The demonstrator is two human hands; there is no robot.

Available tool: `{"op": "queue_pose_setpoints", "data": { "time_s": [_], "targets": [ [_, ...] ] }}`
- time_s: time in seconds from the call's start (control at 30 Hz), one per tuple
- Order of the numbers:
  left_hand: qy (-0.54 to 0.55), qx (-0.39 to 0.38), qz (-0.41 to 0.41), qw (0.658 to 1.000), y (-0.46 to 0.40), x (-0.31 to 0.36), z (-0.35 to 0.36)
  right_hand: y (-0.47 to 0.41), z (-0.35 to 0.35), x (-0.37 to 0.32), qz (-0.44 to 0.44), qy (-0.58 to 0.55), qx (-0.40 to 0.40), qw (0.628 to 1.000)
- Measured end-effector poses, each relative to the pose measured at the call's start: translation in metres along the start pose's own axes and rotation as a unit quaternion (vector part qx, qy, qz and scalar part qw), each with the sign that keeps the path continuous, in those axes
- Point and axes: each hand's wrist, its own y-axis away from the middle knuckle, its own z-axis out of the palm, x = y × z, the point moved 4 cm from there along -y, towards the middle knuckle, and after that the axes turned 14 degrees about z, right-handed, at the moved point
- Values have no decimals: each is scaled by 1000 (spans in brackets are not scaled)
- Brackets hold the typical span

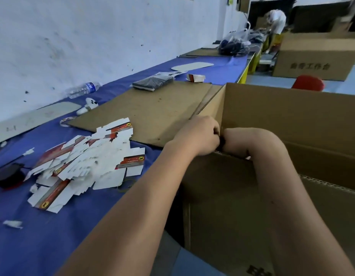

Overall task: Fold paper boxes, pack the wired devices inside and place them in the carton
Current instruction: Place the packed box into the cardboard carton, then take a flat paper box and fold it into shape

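We see a loose heap of flat, unfolded white-and-red paper boxes (83,164) on the blue table (53,236), left of the open brown carton (292,116) standing at its edge.

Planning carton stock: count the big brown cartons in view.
2. One open carton at the table's edge, where both hands meet at its corner; another carton on the floor far right. More may stand out of view.

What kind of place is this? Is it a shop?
Probably a packing workshop, not a shop: a long blue-covered table holds a pile of flat unfolded paper boxes, and big cardboard cartons stand beside it, another farther back.
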Motion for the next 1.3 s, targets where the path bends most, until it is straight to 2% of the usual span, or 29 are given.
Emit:
{"op": "queue_pose_setpoints", "data": {
  "time_s": [0.1, 0.23, 0.33, 0.47, 0.53, 0.57, 0.63, 0.67, 0.7, 0.73, 0.77, 0.83, 0.9, 1.0, 1.07, 1.13, 1.2, 1.3],
  "targets": [
    [12, 13, -5, 1000, 3, -1, 0, 4, 1, -6, -11, 15, -16, 1000],
    [30, 74, 4, 997, 6, -1, -3, 10, 2, -7, -24, 28, -28, 999],
    [66, 183, 8, 981, 15, -1, -12, 14, 2, -9, -27, 26, -23, 999],
    [73, 337, 15, 939, 46, -12, -33, 15, 0, -12, -15, -12, 17, 1000],
    [56, 378, 0, 924, 69, -26, -42, 16, -5, -18, -3, -80, 95, 992],
    [54, 390, -17, 919, 81, -35, -45, 20, -8, -24, -5, -134, 164, 977],
    [62, 406, -66, 910, 109, -57, -48, 35, -13, -47, -40, -248, 329, 910],
    [63, 417, -90, 902, 124, -67, -50, 44, -12, -64, -70, -295, 390, 870],
    [54, 433, -111, 893, 141, -80, -53, 49, -9, -87, -107, -334, 412, 841],
    [40, 450, -128, 883, 158, -92, -55, 50, -3, -113, -141, -360, 396, 833],
    [24, 467, -145, 872, 174, -102, -57, 47, 4, -140, -174, -366, 360, 840],
    [-14, 505, -188, 842, 209, -124, -65, 38, 23, -201, -234, -322, 283, 873],
    [-38, 547, -258, 795, 243, -147, -73, 32, 41, -257, -289, -246, 264, 887],
    [-36, 581, -391, 713, 288, -185, -81, 24, 57, -327, -355, -160, 279, 878],
    [-5, 586, -464, 664, 310, -207, -83, 17, 70, -373, -378, -73, 252, 888],
    [42, 595, -500, 628, 321, -219, -82, 9, 84, -409, -384, 24, 202, 901],
    [63, 590, -510, 623, 325, -225, -81, 3, 100, -431, -387, 100, 158, 903],
    [70, 583, -514, 625, 332, -232, -82, 4, 112, -444, -374, 138, 176, 900]
  ]
}}
